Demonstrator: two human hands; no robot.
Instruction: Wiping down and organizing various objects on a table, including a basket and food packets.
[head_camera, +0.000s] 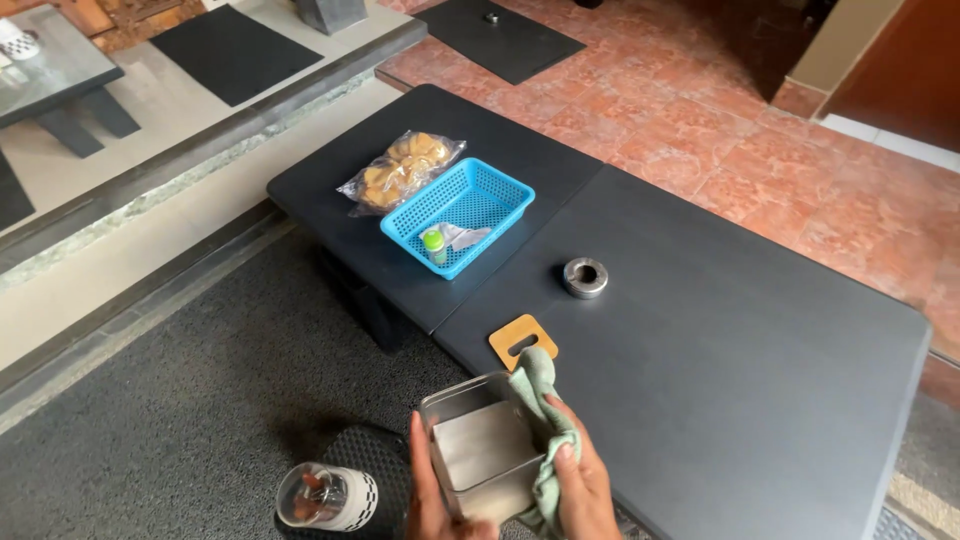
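1. Head view: left hand (428, 490) grips the near-left side of a square metal tin (478, 450), fingers closed along its wall, at the near edge of the black table (740, 370).
2. Right hand (582, 480) presses a green cloth (540, 420) over the tin's right rim, fingers together.
3. Beyond: wooden tag (523, 341), metal ring (585, 277), blue basket (458, 215), snack bag (400, 170).
4. Glass jar (322, 497) on the floor mat, left of the tin.
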